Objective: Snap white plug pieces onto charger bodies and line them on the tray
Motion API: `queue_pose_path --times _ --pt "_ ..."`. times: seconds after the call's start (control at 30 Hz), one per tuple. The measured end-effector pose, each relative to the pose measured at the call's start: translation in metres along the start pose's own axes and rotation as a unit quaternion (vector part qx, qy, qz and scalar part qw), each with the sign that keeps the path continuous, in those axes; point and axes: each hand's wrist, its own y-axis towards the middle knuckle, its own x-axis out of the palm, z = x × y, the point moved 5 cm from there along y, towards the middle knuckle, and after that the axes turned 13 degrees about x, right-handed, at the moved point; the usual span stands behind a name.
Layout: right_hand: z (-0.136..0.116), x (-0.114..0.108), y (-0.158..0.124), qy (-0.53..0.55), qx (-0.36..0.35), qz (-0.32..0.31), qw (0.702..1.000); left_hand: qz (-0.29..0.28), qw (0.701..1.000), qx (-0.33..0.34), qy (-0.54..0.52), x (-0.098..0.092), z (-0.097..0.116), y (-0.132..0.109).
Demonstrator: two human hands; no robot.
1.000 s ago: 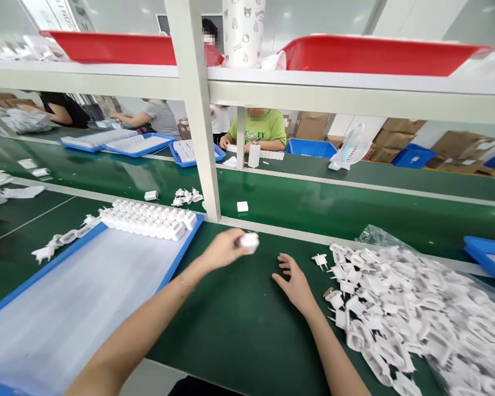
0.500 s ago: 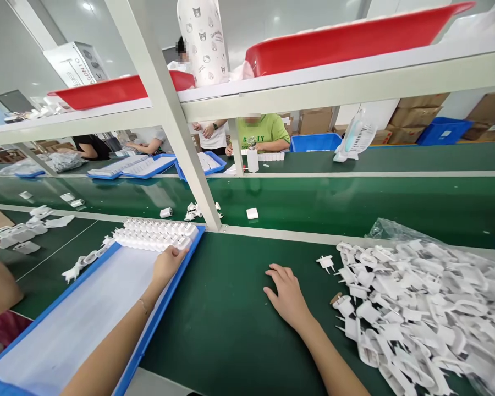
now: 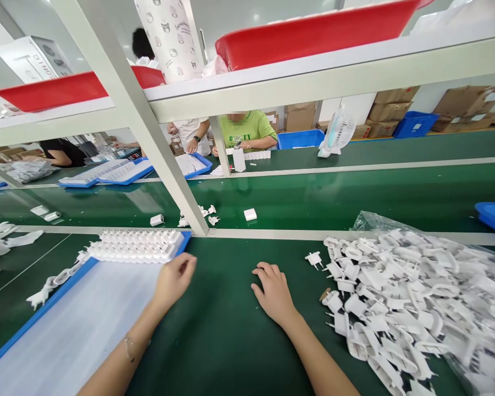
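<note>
My left hand is over the right edge of a blue tray, its fingers loosely curled in and nothing showing in them. Close rows of white plug adapters fill the tray's far end; white paper lines the rest. On the green table my right hand lies palm down, fingers slightly spread and holding nothing. Right of it is a big heap of loose white plug pieces with metal pins, partly inside a clear plastic bag. One single plug piece lies between that hand and the heap.
A slanted shelf post rises beyond the tray, under a shelf with red trays. Past the table's pale edge, a green conveyor belt carries a few white pieces. Across it sits a person in a green shirt near a small fan.
My left hand has come away from the row of adapters, moving right with its fingers curled. My right hand stays on the table. The whole view has turned to the right.
</note>
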Motion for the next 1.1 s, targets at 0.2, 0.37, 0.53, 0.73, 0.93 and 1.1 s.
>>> queue_pose_path --times 0.2,0.37,0.53,0.73,0.93,1.1 --pt "-0.002 0.002 -0.001 -0.01 -0.028 0.02 0.999 -0.043 0.981 0.188 -0.011 0.091 0.083 0.116" --pt "0.007 -0.021 -0.002 -0.027 0.004 0.06 0.998 -0.066 0.991 0.115 -0.035 0.148 0.099 0.204" --pt "0.041 -0.082 0.01 -0.113 0.171 0.18 0.962 -0.069 0.98 0.13 -0.137 0.161 0.118 0.2" --pt "0.071 -0.092 0.034 -0.243 0.254 0.148 0.924 -0.157 0.8 0.075 -0.574 0.163 0.136 0.112" --pt "0.07 -0.082 0.04 -0.232 0.245 0.091 0.937 -0.232 0.848 0.175 -0.444 0.158 0.132 0.074" --pt "0.06 -0.09 0.038 -0.105 0.191 0.018 0.976 -0.197 0.909 0.273 -0.247 0.151 0.124 0.077"
